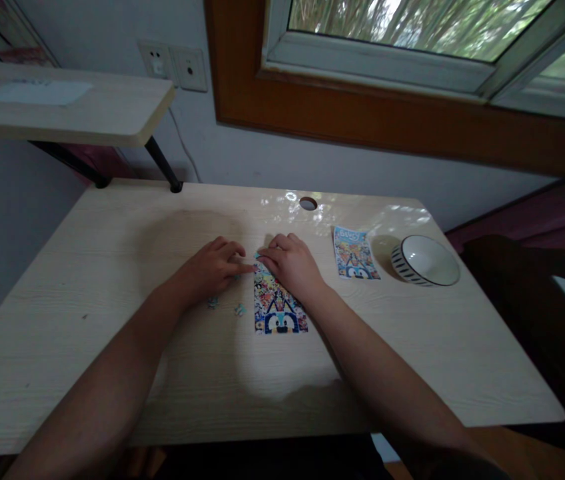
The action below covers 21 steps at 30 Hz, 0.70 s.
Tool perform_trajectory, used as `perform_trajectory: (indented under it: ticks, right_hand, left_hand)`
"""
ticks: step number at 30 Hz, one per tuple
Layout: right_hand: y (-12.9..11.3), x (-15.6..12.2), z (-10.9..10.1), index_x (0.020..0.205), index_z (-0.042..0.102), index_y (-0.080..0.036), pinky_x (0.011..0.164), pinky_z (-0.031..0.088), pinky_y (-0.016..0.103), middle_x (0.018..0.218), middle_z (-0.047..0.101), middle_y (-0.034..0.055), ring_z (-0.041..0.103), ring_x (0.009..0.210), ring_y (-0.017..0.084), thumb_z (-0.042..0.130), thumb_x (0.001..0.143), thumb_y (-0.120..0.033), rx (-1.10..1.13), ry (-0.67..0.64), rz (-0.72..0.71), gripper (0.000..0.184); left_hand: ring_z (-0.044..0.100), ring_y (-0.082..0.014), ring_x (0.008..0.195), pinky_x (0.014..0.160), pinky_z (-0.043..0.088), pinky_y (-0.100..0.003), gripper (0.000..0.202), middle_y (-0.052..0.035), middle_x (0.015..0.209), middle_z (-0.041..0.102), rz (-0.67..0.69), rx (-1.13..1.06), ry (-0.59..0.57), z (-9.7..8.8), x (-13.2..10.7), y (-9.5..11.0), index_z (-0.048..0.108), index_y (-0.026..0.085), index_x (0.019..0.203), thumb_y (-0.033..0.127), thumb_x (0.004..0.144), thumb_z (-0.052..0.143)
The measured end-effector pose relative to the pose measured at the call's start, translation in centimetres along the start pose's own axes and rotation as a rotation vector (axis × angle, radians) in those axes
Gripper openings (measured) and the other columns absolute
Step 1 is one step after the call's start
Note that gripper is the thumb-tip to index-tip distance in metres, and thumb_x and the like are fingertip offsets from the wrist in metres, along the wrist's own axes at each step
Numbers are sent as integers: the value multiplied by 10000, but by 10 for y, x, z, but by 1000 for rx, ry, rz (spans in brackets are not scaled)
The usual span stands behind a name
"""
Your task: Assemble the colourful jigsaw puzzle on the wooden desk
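A partly joined jigsaw puzzle (281, 319) lies on the table, with a blue cartoon dog's face along its lower edge and a crowd of small colourful figures above. My right hand (292, 263) rests over its upper part, fingers bent and pinched at a light-blue puzzle piece by the top left corner. From the left comes my left hand (215, 268), its index finger stretched out to the puzzle's upper left edge and the other fingers loosely bent. Loose puzzle pieces (239, 309) lie below and beside my left hand, some partly hidden by it.
Right of the puzzle lies a printed picture sheet (355, 255) with the same design. A white bowl with dark stripes (425, 261) stands beside it. A raised shelf (112, 120) on black legs takes up the back left, and a round cable hole (308, 203) is near the wall.
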State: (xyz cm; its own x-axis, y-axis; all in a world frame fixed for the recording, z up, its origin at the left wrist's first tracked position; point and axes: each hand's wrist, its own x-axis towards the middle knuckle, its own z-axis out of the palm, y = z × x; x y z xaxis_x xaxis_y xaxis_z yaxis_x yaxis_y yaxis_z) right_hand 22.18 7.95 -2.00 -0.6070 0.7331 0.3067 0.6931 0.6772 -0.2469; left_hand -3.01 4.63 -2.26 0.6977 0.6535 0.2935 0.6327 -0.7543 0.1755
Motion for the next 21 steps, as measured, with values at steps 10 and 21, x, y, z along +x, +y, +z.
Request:
perform_trajectory:
  ticks: [10,21]
  right_hand:
    - [-2,3,-5,943,785,-221,730,340,370,920,673,81,553,899,242,630,1009,-301,-140,-52,-45,187]
    - [6,2,0,938,758,-210,727,306,356,881,681,54,568,847,206,583,1039,-306,-171,-29,-138,224]
  left_hand:
    - [517,-244,1104,993,478,-441,457,-87,1244,600,3,10,3,-2,0,1,723,367,1280,98,932,595]
    - [518,-247,1107,989,485,-439,438,-89,1245,592,15,25,-15,-3,-1,1,728,355,1271,99,938,602]
